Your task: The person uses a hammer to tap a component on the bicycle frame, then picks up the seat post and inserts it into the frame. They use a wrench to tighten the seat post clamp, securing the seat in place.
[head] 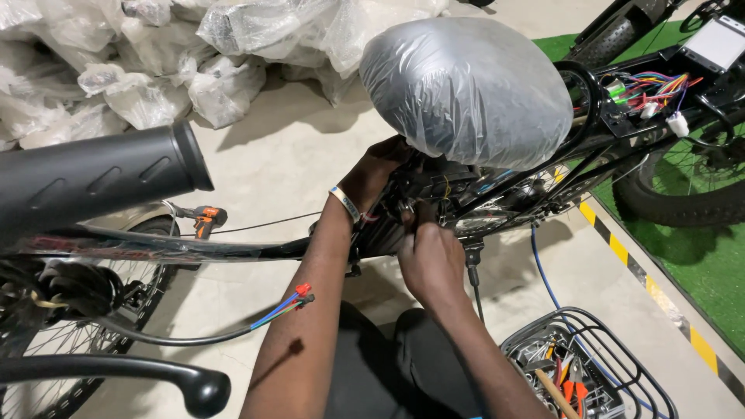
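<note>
Left hand (382, 167) is pushed in under the wrapped saddle (466, 89), fingers curled into the black unit (431, 186) on the frame (233, 248) just below the saddle; most fingers are hidden, so clamped or only touching can't be told. A pale wristband (344, 203) is worn on that wrist. Right hand (431, 260) is closed together, fingertips pinched on small wiring at the unit's lower edge, directly under the saddle; the item itself is too small to id.

Room is tight there: saddle overhang above, frame tube alongside, kickstand (473, 268) just beside the right hand.

Further from the saddle: a loose cable w/ red and blue ends (299, 293) is hung left of the left forearm, touching nothing seen. A black handlebar grip (101, 174) and brake lever (116, 372) are seen far left, near the lens. An orange-black tool (208, 219) is laid on the floor (279, 147) left of the saddle. Plastic-wrapped bundles (155, 54) are piled upper left. A wire basket (590, 365) of tools is set lower right, by a blue hose (543, 271). Coloured wire bundle (652, 89) and rear wheel (683, 186) are at right, on green mat (698, 264) edged by yellow-black tape (652, 287). Open floor is left between saddle and bundles.
</note>
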